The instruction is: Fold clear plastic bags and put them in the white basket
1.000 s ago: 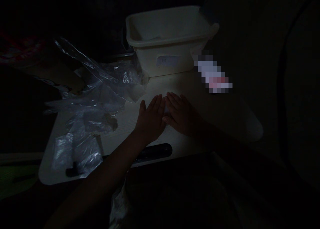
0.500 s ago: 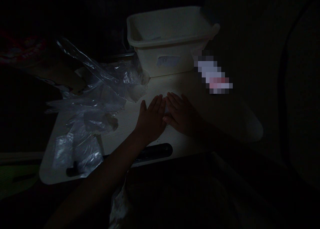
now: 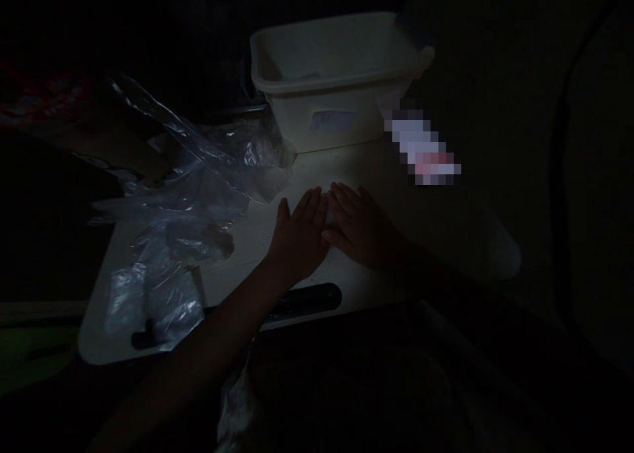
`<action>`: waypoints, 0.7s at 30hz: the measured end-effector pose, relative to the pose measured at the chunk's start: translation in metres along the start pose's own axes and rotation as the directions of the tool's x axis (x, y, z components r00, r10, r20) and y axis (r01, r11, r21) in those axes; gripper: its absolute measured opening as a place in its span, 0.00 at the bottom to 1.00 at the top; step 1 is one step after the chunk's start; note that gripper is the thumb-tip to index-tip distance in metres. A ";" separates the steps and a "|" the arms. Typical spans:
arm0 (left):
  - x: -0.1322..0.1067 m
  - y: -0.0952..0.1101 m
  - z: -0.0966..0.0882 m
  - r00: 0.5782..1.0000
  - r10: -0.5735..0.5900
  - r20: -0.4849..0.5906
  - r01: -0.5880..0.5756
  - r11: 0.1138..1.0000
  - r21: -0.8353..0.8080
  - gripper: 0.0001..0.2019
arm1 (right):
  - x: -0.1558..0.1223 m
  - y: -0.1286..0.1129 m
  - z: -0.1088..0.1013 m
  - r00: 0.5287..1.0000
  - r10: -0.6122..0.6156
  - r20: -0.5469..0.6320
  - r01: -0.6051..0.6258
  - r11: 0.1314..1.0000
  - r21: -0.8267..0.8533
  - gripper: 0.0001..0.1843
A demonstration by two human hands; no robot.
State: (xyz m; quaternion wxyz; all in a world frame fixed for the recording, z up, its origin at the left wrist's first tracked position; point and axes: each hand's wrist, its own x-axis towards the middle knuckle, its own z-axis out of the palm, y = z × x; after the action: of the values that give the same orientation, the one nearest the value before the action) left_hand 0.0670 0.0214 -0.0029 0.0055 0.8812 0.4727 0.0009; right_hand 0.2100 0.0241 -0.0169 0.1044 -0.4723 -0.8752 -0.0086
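Observation:
The scene is very dark. My left hand [image 3: 300, 242] lies flat, palm down, on a pale board [image 3: 356, 284], its thumb apart from the fingers. Beside it, my right hand [image 3: 361, 228] is also laid flat with fingers stretched out. The fingertips of both hands nearly meet, and the right thumb reaches the edge of the left hand. A small pale patch shows between the hands; I cannot tell what it is. Whatever may lie under the palms is hidden. Left of my hands, crumpled clear plastic bags [image 3: 203, 182] spread over the board.
A cream plastic tub [image 3: 327, 103] with a label stands at the back. A blurred-out white and red item [image 3: 423, 149] lies right of it. Folded clear plastic [image 3: 176, 301] lies front left. A dark oblong shape [image 3: 317, 297] marks the front edge. A red-patterned sleeve [image 3: 54, 96] shows at left.
My hands have stayed in the same place. The red-patterned sleeve at the left has shifted slightly.

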 end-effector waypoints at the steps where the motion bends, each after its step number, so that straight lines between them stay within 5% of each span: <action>1: 0.000 0.000 0.000 1.000 0.001 -0.001 -0.001 1.000 0.001 0.25 | 0.000 0.000 0.000 1.000 0.000 0.005 0.000 1.000 -0.002 0.32; 21: 0.000 0.000 0.002 1.000 0.009 -0.014 -0.009 1.000 0.014 0.25 | 0.000 0.000 0.000 1.000 -0.015 -0.007 0.015 1.000 0.001 0.32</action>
State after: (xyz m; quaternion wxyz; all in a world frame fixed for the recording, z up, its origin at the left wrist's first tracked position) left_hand 0.0670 0.0217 -0.0045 -0.0038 0.8834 0.4687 0.0040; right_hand 0.2104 0.0244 -0.0174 0.1076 -0.4656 -0.8784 -0.0104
